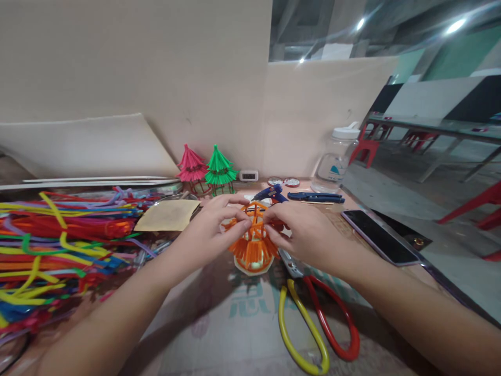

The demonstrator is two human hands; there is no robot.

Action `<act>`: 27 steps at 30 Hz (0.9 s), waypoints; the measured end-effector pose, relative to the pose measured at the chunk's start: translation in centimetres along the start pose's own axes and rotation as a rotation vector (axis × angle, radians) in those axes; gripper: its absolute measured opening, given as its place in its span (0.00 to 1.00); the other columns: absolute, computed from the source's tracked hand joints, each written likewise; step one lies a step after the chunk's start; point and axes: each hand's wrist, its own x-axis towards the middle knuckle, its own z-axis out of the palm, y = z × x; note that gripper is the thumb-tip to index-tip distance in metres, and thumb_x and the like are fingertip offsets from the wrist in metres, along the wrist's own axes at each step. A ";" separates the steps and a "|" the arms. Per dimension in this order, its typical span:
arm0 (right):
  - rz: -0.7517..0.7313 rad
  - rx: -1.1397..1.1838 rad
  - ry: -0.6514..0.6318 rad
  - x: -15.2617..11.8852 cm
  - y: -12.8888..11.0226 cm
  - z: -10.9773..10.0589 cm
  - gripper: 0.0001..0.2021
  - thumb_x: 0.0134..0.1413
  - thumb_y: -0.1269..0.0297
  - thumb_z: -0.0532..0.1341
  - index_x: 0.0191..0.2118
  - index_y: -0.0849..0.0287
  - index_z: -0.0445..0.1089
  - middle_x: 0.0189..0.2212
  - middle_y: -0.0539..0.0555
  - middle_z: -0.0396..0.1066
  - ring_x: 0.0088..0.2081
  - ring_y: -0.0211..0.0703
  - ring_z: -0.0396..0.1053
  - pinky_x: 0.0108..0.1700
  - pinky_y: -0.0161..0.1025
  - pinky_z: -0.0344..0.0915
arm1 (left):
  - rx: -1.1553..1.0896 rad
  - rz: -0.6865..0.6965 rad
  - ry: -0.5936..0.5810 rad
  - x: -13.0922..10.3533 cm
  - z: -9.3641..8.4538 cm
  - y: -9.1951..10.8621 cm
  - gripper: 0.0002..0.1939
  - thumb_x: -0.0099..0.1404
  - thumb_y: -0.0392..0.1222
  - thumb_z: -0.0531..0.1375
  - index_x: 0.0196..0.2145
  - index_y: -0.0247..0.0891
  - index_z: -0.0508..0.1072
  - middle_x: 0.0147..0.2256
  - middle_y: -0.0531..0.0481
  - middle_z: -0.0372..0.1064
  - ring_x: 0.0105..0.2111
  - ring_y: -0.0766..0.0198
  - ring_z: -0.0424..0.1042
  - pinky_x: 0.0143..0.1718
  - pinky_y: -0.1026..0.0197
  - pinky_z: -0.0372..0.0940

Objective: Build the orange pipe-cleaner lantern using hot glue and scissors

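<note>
An orange pipe-cleaner model stands upright on a pale base in front of me, with a fringed skirt of short strips and an open frame of thin bars above it. My left hand bends its fingers onto the frame's left side, thumb and forefinger close together. From the right, the fingers of my right hand curl in and close on the frame's other side. Exactly what the right fingertips grip is partly hidden. Just behind the model lies a blue glue gun. Scissors with one yellow and one red handle lie in front of my right hand.
Many coloured pipe cleaners are heaped at left, beside a yellowish sheet. Pink and green pipe-cleaner models stand by the wall. At right are a blue cutter, a water bottle and a phone.
</note>
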 end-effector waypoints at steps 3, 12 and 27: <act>0.010 -0.008 -0.012 0.0 0.0 -0.1 0.05 0.60 0.69 0.58 0.36 0.60 0.71 0.29 0.53 0.74 0.30 0.42 0.68 0.34 0.38 0.61 | -0.001 -0.007 -0.001 0.0 0.0 0.0 0.13 0.70 0.45 0.56 0.31 0.41 0.76 0.52 0.45 0.71 0.57 0.53 0.66 0.58 0.44 0.60; 0.007 0.029 -0.049 0.2 -0.2 -0.5 0.06 0.61 0.71 0.57 0.39 0.60 0.73 0.32 0.54 0.77 0.32 0.42 0.70 0.37 0.39 0.64 | 0.003 -0.010 0.000 0.0 0.0 0.1 0.13 0.70 0.46 0.55 0.31 0.42 0.76 0.54 0.45 0.71 0.58 0.52 0.65 0.60 0.43 0.60; -0.002 -0.020 -0.066 0.1 -0.3 -0.8 0.07 0.62 0.71 0.57 0.39 0.61 0.73 0.33 0.55 0.77 0.34 0.44 0.71 0.37 0.39 0.64 | 0.012 0.037 0.015 -0.1 0.5 -0.3 0.11 0.71 0.44 0.55 0.41 0.42 0.77 0.57 0.43 0.67 0.61 0.52 0.62 0.63 0.41 0.57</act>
